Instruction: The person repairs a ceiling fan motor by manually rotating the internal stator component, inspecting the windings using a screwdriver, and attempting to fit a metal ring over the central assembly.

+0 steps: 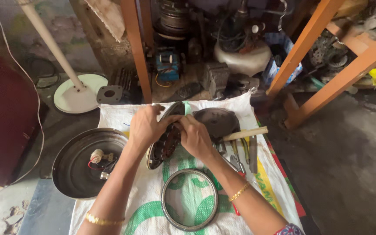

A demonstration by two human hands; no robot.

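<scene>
On the floor before you lies a white woven sack (249, 174) with green print, spread as a work mat. Off its left edge, partly on it, sits a dark round housing (72, 167), open side up, with a small capacitor (96, 155) and red and black wires inside. Near you on the sack lies a grey metal ring (189, 199), flat, well apart from your hands. Beyond your right hand lies a dark round cover (216, 122), flat on the sack.

Between your hands stands the stator (166, 139), a round disc held tilted on edge, lower rim resting on the sack, reddish windings facing right. Your left hand (146, 126) is clamped over its upper left rim, fingers curled across the top. Your right hand (194, 137) presses against the winding face, fingertips at the upper part; whether it grips or only touches, you cannot tell.

Right of your right hand: a hammer (245, 134) with wooden handle, then a few small hand tools (238, 159) lying side by side just below it
</scene>
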